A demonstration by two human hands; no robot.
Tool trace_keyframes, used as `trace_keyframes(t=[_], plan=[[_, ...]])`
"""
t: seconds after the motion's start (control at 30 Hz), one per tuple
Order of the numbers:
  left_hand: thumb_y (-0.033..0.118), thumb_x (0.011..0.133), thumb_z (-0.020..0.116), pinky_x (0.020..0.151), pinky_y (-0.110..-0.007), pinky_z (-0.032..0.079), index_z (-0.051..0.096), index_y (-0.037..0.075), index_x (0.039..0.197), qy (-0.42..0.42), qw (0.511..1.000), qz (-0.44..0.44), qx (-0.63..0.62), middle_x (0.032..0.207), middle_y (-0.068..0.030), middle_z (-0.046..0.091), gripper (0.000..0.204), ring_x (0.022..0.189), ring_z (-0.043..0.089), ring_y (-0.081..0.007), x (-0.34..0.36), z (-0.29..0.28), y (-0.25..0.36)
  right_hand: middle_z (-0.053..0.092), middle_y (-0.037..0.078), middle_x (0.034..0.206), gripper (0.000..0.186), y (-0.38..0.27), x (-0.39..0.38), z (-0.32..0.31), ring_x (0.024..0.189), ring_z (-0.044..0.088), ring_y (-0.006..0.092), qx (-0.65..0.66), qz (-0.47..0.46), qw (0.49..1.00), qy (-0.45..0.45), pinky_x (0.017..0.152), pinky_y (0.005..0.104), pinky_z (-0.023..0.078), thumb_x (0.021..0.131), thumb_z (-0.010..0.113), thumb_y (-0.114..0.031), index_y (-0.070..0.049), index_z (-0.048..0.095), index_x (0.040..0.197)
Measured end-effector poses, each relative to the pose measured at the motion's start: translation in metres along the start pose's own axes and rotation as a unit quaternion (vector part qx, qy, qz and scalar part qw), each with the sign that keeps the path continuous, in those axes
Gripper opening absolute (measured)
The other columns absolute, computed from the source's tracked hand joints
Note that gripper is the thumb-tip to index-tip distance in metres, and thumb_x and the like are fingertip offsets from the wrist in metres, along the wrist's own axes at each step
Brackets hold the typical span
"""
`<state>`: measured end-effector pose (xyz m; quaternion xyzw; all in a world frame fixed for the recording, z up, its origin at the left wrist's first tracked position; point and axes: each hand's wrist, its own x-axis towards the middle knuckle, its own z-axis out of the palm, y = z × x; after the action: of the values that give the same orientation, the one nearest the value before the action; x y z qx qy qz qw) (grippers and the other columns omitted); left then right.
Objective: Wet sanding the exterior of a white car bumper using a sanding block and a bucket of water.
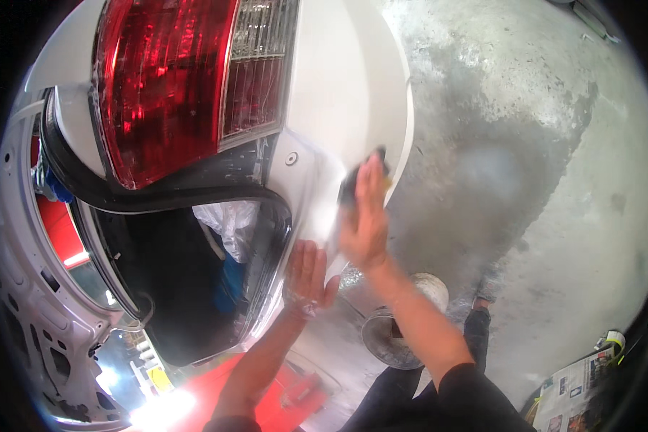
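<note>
The white rear bumper of a car (338, 79) curves down the middle of the view, with a red and clear tail light (165, 86) at its upper left. My right hand (367, 216) presses a dark pad (349, 183) against the bumper's outer side. Motion blurs the pad, and the hand covers much of it, so its exact kind does not show. My left hand (308, 277) lies flat on the bumper by the edge of the trunk opening, fingers stretched out, holding nothing.
The open trunk (165, 259) holds a clear plastic bag (230, 223). A raised silver trunk lid (43, 317) stands at the left. Below my right forearm sits a round bucket (381, 338) on the wet concrete floor (497, 165). Newspaper (572, 392) lies at lower right.
</note>
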<state>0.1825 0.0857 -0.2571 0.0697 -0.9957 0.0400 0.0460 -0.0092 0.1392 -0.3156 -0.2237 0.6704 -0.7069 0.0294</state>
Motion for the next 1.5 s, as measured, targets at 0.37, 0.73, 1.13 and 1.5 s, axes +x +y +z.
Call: trace_keyframes(t=[0.37, 0.73, 1.13, 1.5], plan=[[0.03, 0.104, 0.059, 0.122, -0.066, 0.028, 0.031, -0.015, 0.156, -0.049, 0.999, 0.013, 0.009, 0.162, -0.0421, 0.029, 0.075, 0.149, 0.031, -0.0613, -0.001, 0.002, 0.006, 0.02, 0.029, 0.172, 0.075, 0.004, -0.013, 0.009, 0.159, 0.017, 0.0487, 0.02, 0.045, 0.998, 0.028, 0.13, 0.0543, 0.018, 0.104, 0.058, -0.02, 0.003, 0.022, 0.166], [0.031, 0.105, 0.056, 0.125, -0.064, 0.023, 0.028, -0.014, 0.159, -0.08, 0.996, -0.006, -0.024, 0.163, -0.0412, 0.028, 0.075, 0.152, 0.027, -0.0593, 0.009, -0.006, 0.009, 0.009, 0.025, 0.175, 0.073, -0.008, -0.049, -0.002, 0.162, 0.008, 0.044, 0.105, 0.154, 0.982, -0.011, 0.132, 0.052, 0.009, 0.111, 0.046, -0.03, -0.003, 0.011, 0.169], [0.034, 0.107, 0.054, 0.124, -0.062, 0.026, 0.03, -0.014, 0.158, -0.068, 0.997, 0.025, 0.005, 0.164, -0.0385, 0.031, 0.074, 0.152, 0.03, -0.0568, 0.111, 0.009, -0.002, 0.013, 0.024, 0.175, 0.069, 0.058, -0.025, -0.012, 0.162, 0.012, 0.0424, 0.147, 0.185, 0.972, 0.012, 0.131, 0.0467, 0.017, 0.112, 0.046, -0.029, -0.006, 0.015, 0.169], [0.04, 0.105, 0.057, 0.12, -0.065, 0.031, 0.031, -0.011, 0.16, -0.059, 0.997, 0.03, 0.031, 0.165, -0.0359, 0.03, 0.079, 0.15, 0.033, -0.0562, 0.104, 0.023, -0.013, 0.041, 0.026, 0.163, 0.055, 0.153, 0.012, -0.024, 0.149, 0.04, 0.0491, 0.174, 0.288, 0.941, 0.036, 0.125, 0.0496, 0.033, 0.108, 0.056, -0.022, 0.009, 0.045, 0.153]])
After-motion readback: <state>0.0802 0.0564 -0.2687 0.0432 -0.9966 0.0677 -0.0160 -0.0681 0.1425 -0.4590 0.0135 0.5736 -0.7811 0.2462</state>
